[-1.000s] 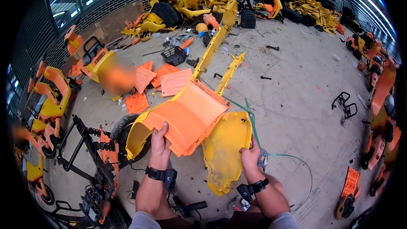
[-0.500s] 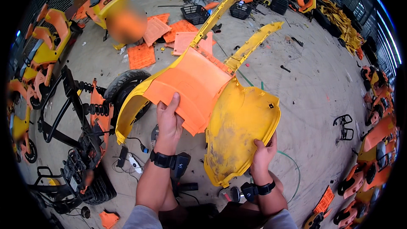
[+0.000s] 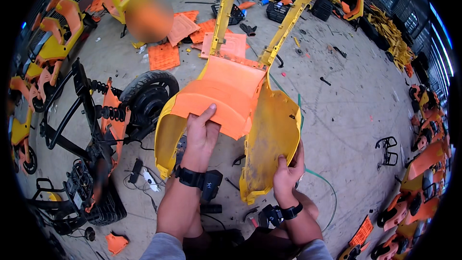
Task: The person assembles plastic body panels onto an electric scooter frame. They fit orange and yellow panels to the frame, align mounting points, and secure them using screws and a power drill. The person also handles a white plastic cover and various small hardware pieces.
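Note:
Both hands hold up a scooter body shell made of an orange centre panel point(image 3: 219, 98) joined to yellow side panels point(image 3: 272, 127). My left hand point(image 3: 202, 132) is closed on the lower edge of the orange panel, thumb on top and fingers underneath, partly hidden. On the other side my right hand point(image 3: 288, 171) grips the outer edge of the right yellow panel, whose scuffed inner face shows. Two long yellow strips point(image 3: 291, 24) run from the shell's far end, away from me. The left yellow panel curves down beside my left wrist.
At left stands a black scooter frame point(image 3: 62, 135) with a wheel point(image 3: 151, 94) and springs. Orange panels point(image 3: 163, 57) lie on the floor ahead, near black baskets point(image 3: 277, 12). Scooters point(image 3: 428, 163) line the right side. A green hose point(image 3: 322, 178) curves across the floor.
The shell has turned so that its long strips point more straight ahead, and its right panel has tipped more upright. Both hands keep their grip; the right has moved slightly left.

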A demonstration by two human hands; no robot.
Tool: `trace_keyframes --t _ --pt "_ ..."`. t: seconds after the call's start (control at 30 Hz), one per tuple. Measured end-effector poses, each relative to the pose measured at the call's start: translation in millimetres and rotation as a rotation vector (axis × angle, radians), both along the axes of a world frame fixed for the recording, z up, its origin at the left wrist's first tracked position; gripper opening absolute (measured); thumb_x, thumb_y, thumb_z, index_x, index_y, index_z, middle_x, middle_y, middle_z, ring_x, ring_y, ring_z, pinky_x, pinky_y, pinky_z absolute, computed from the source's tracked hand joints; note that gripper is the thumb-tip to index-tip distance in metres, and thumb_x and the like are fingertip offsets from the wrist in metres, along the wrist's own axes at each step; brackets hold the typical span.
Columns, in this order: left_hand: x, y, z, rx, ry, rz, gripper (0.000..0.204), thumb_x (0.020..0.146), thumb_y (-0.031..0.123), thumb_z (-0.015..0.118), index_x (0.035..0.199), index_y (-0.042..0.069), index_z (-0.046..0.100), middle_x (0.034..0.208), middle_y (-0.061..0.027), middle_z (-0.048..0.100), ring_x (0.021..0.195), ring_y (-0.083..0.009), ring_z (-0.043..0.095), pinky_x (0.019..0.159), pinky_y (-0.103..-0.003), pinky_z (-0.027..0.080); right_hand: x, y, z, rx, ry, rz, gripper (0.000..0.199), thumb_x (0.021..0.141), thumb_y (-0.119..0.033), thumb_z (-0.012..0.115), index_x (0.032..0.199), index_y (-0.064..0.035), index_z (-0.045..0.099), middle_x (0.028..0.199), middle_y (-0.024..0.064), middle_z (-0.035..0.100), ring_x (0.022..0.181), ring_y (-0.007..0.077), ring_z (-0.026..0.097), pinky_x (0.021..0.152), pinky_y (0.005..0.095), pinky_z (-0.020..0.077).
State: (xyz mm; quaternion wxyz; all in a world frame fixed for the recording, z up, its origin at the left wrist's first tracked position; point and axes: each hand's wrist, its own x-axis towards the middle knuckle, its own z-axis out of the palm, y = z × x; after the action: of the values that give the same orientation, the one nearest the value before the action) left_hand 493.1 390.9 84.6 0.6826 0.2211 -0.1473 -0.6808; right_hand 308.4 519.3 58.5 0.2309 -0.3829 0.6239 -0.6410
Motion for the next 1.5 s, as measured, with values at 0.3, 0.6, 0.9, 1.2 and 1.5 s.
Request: trace_keyframes --t 0.3,0.6,0.9,1.2,1.5 --pt "-13.0 -4.6 -11.9 0.082 0.137 -0.180 0.051 0.074 -0.013 0.049 0.121 0.005 0.051 0.117 -0.0078 0.056 0.109 -0.0248 0.056 0.095 -0.041 0.049 -3.1 -0.5 -0.7 0.038 -0.032 0.052 0.059 0.086 0.011 0.044 0.144 0.0033 0.033 0.138 0.0185 0.048 0.125 0.0238 0.050 0.104 0.0317 0.0392" --pt "-24.7 -13.2 -14.3 0.050 0.067 -0.086 0.049 0.072 -0.013 0.051 0.118 0.005 0.052 0.110 -0.0071 0.059 0.103 -0.0239 0.059 0.089 -0.040 0.052 0.0 4.1 -3.4 0.056 0.043 0.092 0.058 0.086 0.012 0.044 0.143 0.0034 0.035 0.139 0.0197 0.047 0.126 0.0249 0.049 0.104 0.0322 0.0389" --pt "-22.6 -11.7 -14.6 0.122 0.118 -0.189 0.044 0.071 -0.013 0.052 0.113 0.000 0.053 0.108 -0.0106 0.061 0.104 -0.0269 0.060 0.091 -0.045 0.051 6.1 0.8 -8.9 0.011 0.127 0.113 0.052 0.090 0.008 0.047 0.141 0.0055 0.037 0.137 0.0186 0.049 0.126 0.0236 0.049 0.104 0.0314 0.0382" --pt "-40.1 -11.3 0.0 0.086 0.239 -0.230 0.045 0.073 -0.012 0.050 0.115 -0.001 0.054 0.113 -0.0107 0.061 0.107 -0.0263 0.060 0.097 -0.042 0.048 9.5 -25.9 -4.4 -0.114 0.280 0.026 0.052 0.083 0.010 0.047 0.135 0.0064 0.045 0.131 0.0229 0.055 0.121 0.0308 0.055 0.101 0.0355 0.0429" --pt "-29.6 -2.4 -17.8 0.122 0.292 -0.284 0.039 0.073 -0.012 0.054 0.109 0.001 0.056 0.108 -0.0080 0.063 0.106 -0.0226 0.058 0.099 -0.037 0.044 1.6 -27.3 2.5 -0.159 0.502 0.124 0.064 0.072 0.015 0.048 0.135 0.0050 0.045 0.132 0.0248 0.054 0.121 0.0379 0.055 0.102 0.0384 0.0432"
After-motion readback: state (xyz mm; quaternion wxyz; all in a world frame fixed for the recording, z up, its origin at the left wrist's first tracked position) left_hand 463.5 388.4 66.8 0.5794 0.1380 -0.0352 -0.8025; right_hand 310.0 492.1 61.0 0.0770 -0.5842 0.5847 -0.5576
